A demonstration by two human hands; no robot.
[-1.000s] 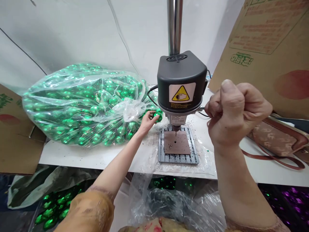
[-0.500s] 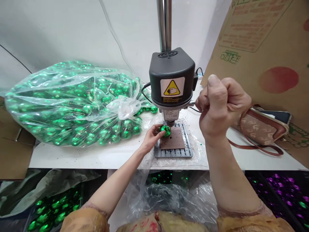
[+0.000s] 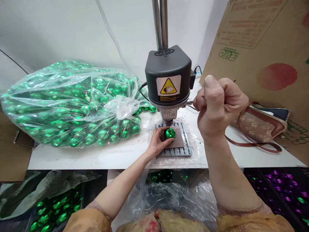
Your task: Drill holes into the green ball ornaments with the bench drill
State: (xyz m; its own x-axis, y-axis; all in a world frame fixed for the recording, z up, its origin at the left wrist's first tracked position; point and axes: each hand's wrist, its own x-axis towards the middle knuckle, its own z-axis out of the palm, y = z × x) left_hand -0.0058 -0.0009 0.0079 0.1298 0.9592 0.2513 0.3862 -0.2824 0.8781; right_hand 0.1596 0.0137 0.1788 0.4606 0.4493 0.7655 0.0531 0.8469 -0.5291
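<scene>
My left hand (image 3: 158, 141) grips a shiny green faceted ball (image 3: 170, 133) from its left side, thumb in front and fingers behind. The ball sits on a brown square board (image 3: 178, 142) over the slotted grey base plate (image 3: 188, 151) of a small bench drill press (image 3: 169, 75). Directly above it, the chuck (image 3: 169, 122) carries a thin bit that reaches the ball's top. Raised at the right of the black motor housing, my right hand (image 3: 218, 104) is closed in a fist around the feed lever (image 3: 189, 102), whose grip is hidden by the fingers.
A tied clear bag of green balls (image 3: 72, 106) fills the left of the white table (image 3: 96, 159). A printed carton (image 3: 260, 42) and a patterned handbag (image 3: 260, 124) stand right. Below the edge are green balls (image 3: 58, 206), purple balls (image 3: 281, 187) and plastic film (image 3: 173, 196). Dark shavings surround the base.
My left hand has moved the green ball right and slightly toward me, from beside the chuck to under the bit. My right hand stays on the lever. The view has shifted slightly.
</scene>
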